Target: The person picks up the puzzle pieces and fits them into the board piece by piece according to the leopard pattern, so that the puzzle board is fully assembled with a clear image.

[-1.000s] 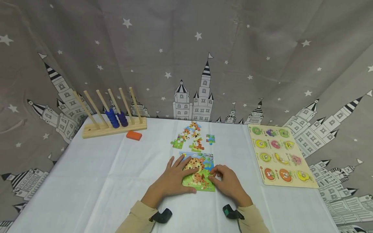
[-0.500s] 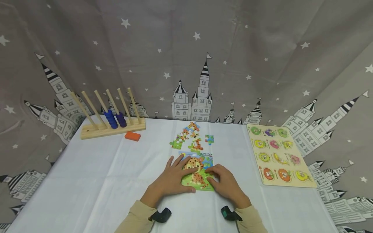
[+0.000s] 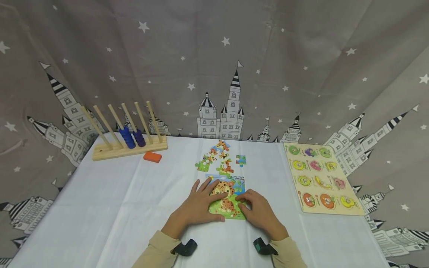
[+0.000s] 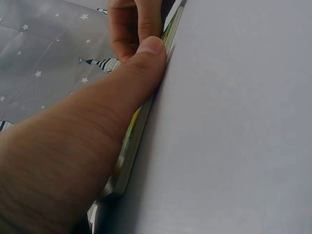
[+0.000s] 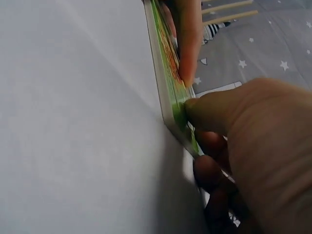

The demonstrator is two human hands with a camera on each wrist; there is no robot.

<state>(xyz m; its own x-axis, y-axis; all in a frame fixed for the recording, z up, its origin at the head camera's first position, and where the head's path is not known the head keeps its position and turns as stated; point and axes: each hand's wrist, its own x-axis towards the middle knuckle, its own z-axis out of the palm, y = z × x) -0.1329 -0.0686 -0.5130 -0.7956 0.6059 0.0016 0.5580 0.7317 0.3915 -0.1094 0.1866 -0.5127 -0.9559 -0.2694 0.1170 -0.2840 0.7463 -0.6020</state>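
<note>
A leopard jigsaw puzzle (image 3: 227, 206) lies on the white table in front of me. My left hand (image 3: 197, 209) rests on its left side with the fingers spread. In the left wrist view, that thumb lies along the board's near edge. At the puzzle's right side, my right hand (image 3: 262, 213) has its fingers bent, with thumb and index finger on a green puzzle piece (image 5: 178, 113) at the edge. Part of the picture is hidden under both hands. Several loose puzzle pieces (image 3: 203, 165) lie just beyond the board, and a blue one (image 3: 241, 160) is apart at their right.
At the back left stands a wooden peg stand (image 3: 117, 151) with blue and purple rings. An orange block (image 3: 152, 156) lies before it. A wooden fruit puzzle board (image 3: 330, 186) is on the right. Behind the table hangs a grey curtain (image 3: 174, 48) with stars and castles.
My right hand has shifted slightly left over the puzzle's right side, and the leopard's lower body now lines up with the picture. The left hand stays on the board.
</note>
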